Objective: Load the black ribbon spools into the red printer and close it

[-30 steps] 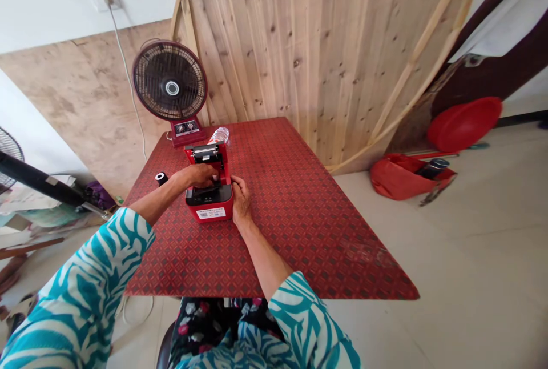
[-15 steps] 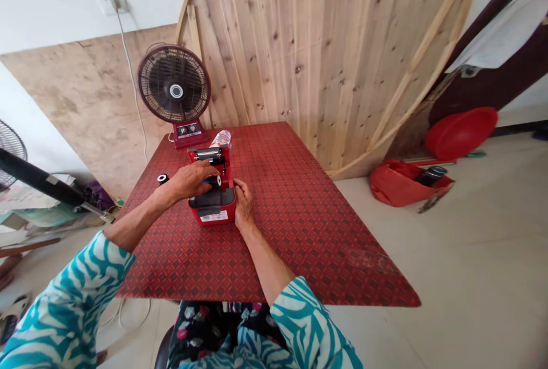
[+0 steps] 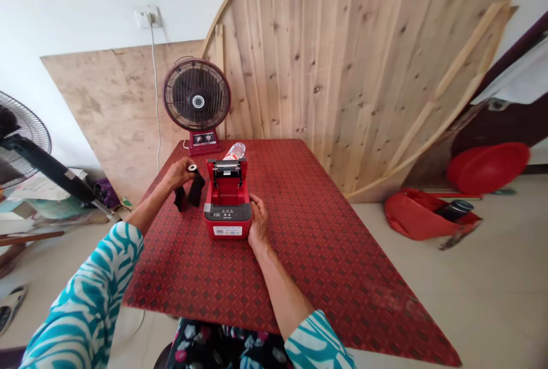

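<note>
A red label printer [image 3: 227, 209] stands on the table with its lid tipped open, showing its red inner compartment. My left hand [image 3: 180, 173] is raised just left of the printer, shut on a black ribbon roll with a white core [image 3: 192, 168]. Two strips of black film [image 3: 188, 193] hang from it, apart from the printer. My right hand [image 3: 258, 219] grips the printer's right side, fingers curled over its edge. The second black spool seen earlier on the table is hidden or is part of what my left hand holds; I cannot tell which.
The printer stands on a red patterned table [image 3: 325, 255]. Behind it lie a plastic water bottle [image 3: 234, 151] and a maroon desk fan [image 3: 197, 97]. A standing fan [image 3: 21, 135] is left of the table. A red bag [image 3: 415, 215] and red basin [image 3: 488, 168] sit on the floor to the right.
My left hand has lifted the ribbon roll out of the printer and moved it left, with black film now hanging. The spool on the table no longer shows. My right hand stays on the printer.
</note>
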The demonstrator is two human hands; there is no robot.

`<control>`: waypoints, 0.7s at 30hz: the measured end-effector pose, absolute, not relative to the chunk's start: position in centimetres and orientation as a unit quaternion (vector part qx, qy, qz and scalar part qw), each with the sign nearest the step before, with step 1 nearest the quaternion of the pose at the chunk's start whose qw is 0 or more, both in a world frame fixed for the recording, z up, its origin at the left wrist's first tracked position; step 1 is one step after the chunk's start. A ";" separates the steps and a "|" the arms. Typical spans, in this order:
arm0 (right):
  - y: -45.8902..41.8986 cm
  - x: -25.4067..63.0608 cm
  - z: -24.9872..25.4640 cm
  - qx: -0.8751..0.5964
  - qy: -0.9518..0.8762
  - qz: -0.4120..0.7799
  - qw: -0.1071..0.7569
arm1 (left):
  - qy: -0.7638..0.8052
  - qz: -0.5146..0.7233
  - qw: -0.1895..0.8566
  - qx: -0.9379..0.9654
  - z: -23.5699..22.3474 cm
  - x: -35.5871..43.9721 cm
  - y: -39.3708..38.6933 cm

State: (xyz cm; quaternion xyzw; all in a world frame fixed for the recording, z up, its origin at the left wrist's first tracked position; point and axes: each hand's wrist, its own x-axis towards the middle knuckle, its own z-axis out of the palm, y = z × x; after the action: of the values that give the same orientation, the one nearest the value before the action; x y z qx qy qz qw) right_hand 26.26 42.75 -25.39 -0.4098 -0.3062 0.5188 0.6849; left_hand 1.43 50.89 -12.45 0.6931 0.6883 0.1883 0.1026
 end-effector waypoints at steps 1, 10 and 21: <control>42.7 26.3 -25.4 -0.410 -0.309 0.516 0.685 | 0.700 0.162 0.097 0.689 -13.1 1.8 51.2; 42.9 26.5 -26.0 -0.418 -0.317 0.509 0.683 | 0.722 0.121 0.108 0.672 -16.2 2.3 51.7; 42.8 26.3 -25.4 -0.418 -0.282 0.534 0.679 | 0.610 0.471 0.353 0.530 -18.5 -5.5 45.8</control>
State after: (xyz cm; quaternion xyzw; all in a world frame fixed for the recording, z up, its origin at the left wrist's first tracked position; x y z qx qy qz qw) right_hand 26.31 42.80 -25.37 -0.4180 -0.2819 0.5338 0.6788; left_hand -5.54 45.77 -18.54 0.5304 0.6100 0.4710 0.3532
